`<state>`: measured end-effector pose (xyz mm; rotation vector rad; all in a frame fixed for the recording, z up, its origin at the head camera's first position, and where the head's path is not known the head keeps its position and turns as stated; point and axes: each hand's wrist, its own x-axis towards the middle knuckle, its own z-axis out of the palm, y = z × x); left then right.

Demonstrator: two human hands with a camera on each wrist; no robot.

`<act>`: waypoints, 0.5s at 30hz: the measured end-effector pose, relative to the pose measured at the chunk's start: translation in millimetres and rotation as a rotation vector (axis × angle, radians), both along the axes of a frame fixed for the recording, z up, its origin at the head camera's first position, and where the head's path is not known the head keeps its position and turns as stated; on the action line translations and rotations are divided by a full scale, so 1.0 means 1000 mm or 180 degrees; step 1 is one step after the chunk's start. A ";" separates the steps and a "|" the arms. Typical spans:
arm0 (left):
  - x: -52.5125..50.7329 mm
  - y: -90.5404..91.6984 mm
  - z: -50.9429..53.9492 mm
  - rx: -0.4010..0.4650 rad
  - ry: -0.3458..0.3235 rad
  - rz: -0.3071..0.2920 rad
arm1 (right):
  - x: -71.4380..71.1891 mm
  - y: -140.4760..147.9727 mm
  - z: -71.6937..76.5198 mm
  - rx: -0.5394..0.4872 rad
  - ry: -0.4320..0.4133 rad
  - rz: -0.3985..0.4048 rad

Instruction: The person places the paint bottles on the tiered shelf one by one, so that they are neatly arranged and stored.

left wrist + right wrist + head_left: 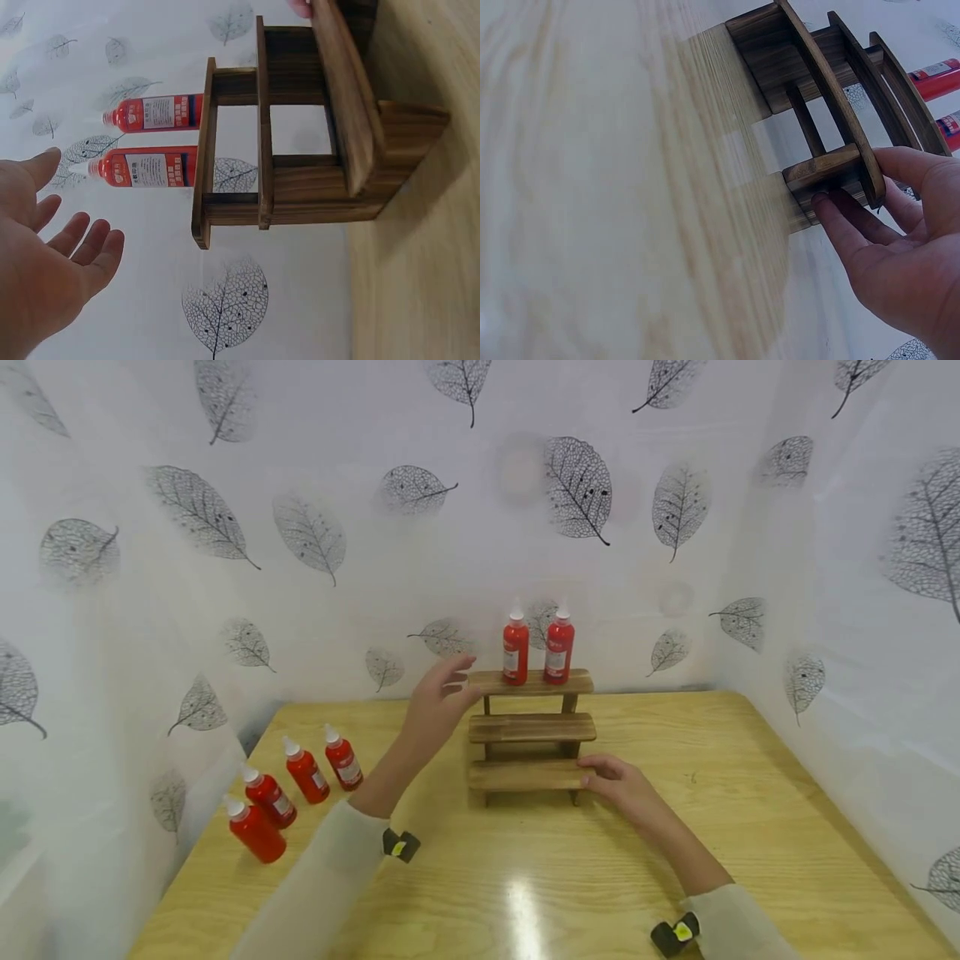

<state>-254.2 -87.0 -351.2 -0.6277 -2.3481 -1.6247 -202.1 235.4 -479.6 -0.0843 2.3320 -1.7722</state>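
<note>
A three-tier wooden display stand (532,728) stands on the table. Two red squeeze bottles with white nozzle caps are upright on its top tier: a left bottle (515,653) and a right bottle (558,653). My left hand (438,703) is raised beside the top tier's left end, its fingers loosely spread; in the left wrist view this hand (56,255) holds nothing and is apart from the bottles. With my right hand (621,787) I grip the right end of the lowest tier. The right wrist view shows that hand's (900,232) fingers beneath the board (836,97) and the thumb over its edge.
Several more red squeeze bottles (305,771) stand in a slanting row on the left of the wooden table (465,877). White sheeting with a leaf print (315,435) encloses the table at the back and sides.
</note>
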 end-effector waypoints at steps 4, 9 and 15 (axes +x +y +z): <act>0.014 -0.013 -0.008 0.0088 0.0011 0.0051 | 0.001 0.000 -0.001 0.0025 0.0013 0.0021; 0.023 -0.023 -0.019 0.0084 -0.0044 0.0092 | 0.002 0.001 0.000 0.0015 0.0009 0.0026; 0.037 -0.034 -0.024 0.0135 -0.0016 0.0156 | 0.001 -0.001 0.003 0.0094 0.0024 0.0034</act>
